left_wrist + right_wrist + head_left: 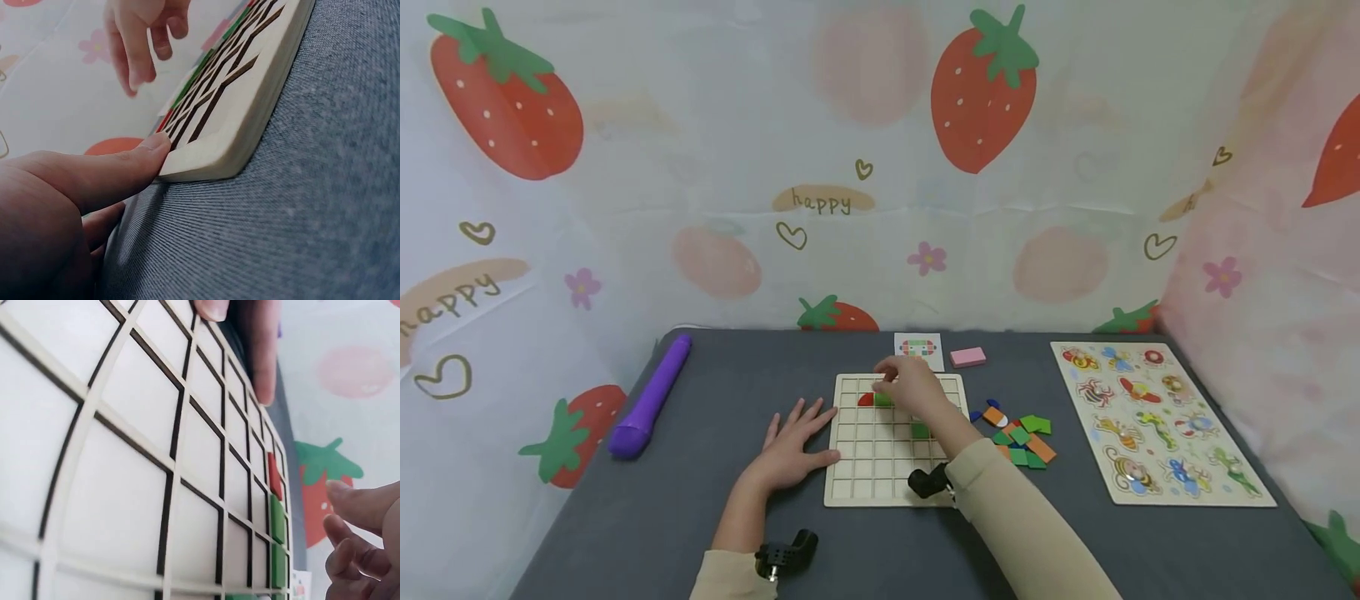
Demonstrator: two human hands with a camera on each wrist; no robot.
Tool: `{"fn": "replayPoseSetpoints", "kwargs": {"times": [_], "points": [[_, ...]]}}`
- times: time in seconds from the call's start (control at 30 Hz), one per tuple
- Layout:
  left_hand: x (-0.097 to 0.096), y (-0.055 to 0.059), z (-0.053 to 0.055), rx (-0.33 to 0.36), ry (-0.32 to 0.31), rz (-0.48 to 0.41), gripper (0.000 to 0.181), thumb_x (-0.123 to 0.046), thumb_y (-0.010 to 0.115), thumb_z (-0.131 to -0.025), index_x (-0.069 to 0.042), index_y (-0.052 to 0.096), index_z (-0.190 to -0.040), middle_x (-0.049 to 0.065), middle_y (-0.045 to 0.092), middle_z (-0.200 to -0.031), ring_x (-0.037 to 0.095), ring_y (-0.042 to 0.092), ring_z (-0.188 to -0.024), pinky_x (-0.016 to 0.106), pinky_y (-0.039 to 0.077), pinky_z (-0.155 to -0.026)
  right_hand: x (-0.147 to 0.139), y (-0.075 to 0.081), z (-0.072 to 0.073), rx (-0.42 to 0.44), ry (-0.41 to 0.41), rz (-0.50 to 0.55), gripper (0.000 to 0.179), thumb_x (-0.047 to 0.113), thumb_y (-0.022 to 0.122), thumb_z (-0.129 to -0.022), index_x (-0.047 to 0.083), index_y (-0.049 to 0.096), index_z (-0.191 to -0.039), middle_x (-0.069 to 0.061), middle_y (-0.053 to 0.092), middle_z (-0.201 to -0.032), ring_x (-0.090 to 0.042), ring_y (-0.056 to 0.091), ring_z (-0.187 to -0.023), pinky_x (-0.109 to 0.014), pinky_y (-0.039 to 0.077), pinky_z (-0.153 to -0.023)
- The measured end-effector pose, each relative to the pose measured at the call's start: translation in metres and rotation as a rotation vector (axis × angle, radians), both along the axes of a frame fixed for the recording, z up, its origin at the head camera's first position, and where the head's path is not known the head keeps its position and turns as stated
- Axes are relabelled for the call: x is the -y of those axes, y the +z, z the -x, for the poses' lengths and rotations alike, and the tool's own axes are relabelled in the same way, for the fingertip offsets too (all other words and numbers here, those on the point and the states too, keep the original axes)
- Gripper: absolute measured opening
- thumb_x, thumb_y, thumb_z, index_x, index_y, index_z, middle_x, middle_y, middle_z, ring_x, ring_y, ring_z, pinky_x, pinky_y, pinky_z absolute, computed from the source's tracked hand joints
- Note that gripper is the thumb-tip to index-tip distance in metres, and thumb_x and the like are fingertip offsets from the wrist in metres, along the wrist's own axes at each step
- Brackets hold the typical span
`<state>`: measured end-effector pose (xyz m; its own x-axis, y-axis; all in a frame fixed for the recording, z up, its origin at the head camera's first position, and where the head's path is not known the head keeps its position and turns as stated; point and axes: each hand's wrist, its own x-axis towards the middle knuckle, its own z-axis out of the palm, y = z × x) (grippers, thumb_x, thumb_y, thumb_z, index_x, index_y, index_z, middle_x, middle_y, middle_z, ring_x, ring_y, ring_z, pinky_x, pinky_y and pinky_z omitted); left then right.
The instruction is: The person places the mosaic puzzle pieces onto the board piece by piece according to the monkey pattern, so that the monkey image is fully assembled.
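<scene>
A pale wooden grid board (850, 483) lies on the dark cloth. My left hand (788, 457) rests on the cloth at its left side, fingers spread and the thumb (140, 159) touching the board's edge. Over the board's far rows hovers my right hand (913, 390), its fingers loosely bent; the right wrist view shows nothing between thumb (359, 503) and fingers. Just beyond the fingertips, a red piece (274, 475) and green pieces (277, 517) sit in grid cells. Another green piece (920, 431) lies in a cell nearer me, beside the right forearm.
Loose coloured pieces (1021, 437) are heaped right of the board. Behind it lie a small patterned card (928, 362) and a pink block (967, 357). A bug-picture puzzle board (1157, 442) lies far right; a purple microphone-shaped object (651, 400) lies far left.
</scene>
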<state>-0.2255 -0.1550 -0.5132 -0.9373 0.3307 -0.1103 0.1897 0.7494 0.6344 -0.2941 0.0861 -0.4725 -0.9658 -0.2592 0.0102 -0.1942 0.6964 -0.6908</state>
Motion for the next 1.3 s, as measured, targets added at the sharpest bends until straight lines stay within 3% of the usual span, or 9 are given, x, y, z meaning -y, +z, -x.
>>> {"fn": "replayPoseSetpoints", "kwargs": {"times": [0.17,0.47,0.77,1.3], "points": [[0.0,0.001,0.0,-0.006,-0.001,-0.004,0.077,-0.044,0.072,-0.092,-0.019,0.04,-0.157,0.012,0.022,-0.168,0.038,0.002,-0.157,0.064,-0.009,-0.121,-0.012,0.004,-0.008,-0.041,-0.013,0.04,0.028,0.023,0.069,-0.097,0.011,0.072,-0.123,-0.003,0.07,-0.103,-0.023,0.066,-0.097,-0.039,0.056,-0.077],[0.0,-0.001,-0.001,-0.008,-0.006,-0.013,0.077,-0.043,0.072,-0.092,-0.019,0.039,-0.157,0.011,0.021,-0.168,0.038,0.001,-0.157,0.064,-0.009,-0.121,-0.035,0.008,-0.023,-0.053,-0.051,0.09,0.026,0.023,0.072,-0.096,0.012,0.073,-0.12,-0.001,0.071,-0.098,-0.016,0.063,-0.079,-0.032,0.052,-0.063],[0.001,-0.002,0.0,-0.007,-0.008,-0.01,0.077,-0.043,0.072,-0.092,-0.02,0.039,-0.157,0.01,0.021,-0.169,0.037,0.001,-0.157,0.063,-0.01,-0.121,-0.061,0.001,-0.032,-0.047,-0.11,0.112,0.03,0.023,0.073,-0.095,0.01,0.072,-0.121,-0.003,0.071,-0.098,-0.016,0.063,-0.077,-0.029,0.052,-0.061],[0.001,-0.007,0.004,-0.01,-0.001,-0.001,0.077,-0.043,0.073,-0.091,-0.022,0.039,-0.157,0.009,0.021,-0.169,0.036,0.001,-0.157,0.063,-0.009,-0.122,-0.104,-0.006,-0.045,-0.029,-0.238,0.058,0.032,0.022,0.075,-0.093,0.008,0.072,-0.121,-0.006,0.072,-0.099,-0.021,0.069,-0.088,-0.032,0.056,-0.067]]}}
